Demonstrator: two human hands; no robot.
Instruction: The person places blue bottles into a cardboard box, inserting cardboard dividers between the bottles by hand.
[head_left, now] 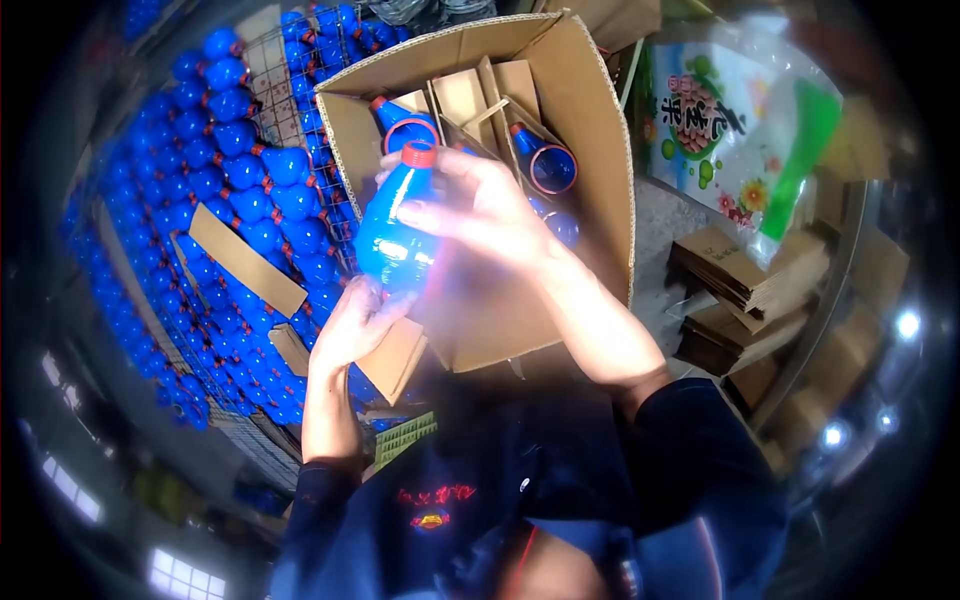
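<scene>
Both my hands hold a glossy blue bulb-shaped vessel (388, 225) with a narrow red rim at its top end. My left hand (356, 322) is closed around its lower end. Higher up, my right hand (480, 205) grips its right side near the neck, thumb across the front. It is held over the near left part of an open cardboard box (590, 240). Inside the box lie similar blue pieces with red rims, one at the left (405, 125) and another at the right (550, 168), among cardboard dividers (462, 97). My right hand and forearm hide part of the box.
Many blue vessels with red ends (245, 170) stand in rows on wire racks at the left. A loose cardboard strip (247, 262) lies across them. To the right are stacked flattened cartons (740, 275) and a printed plastic bag (700, 130). A cardboard piece (392, 362) sits below my left hand.
</scene>
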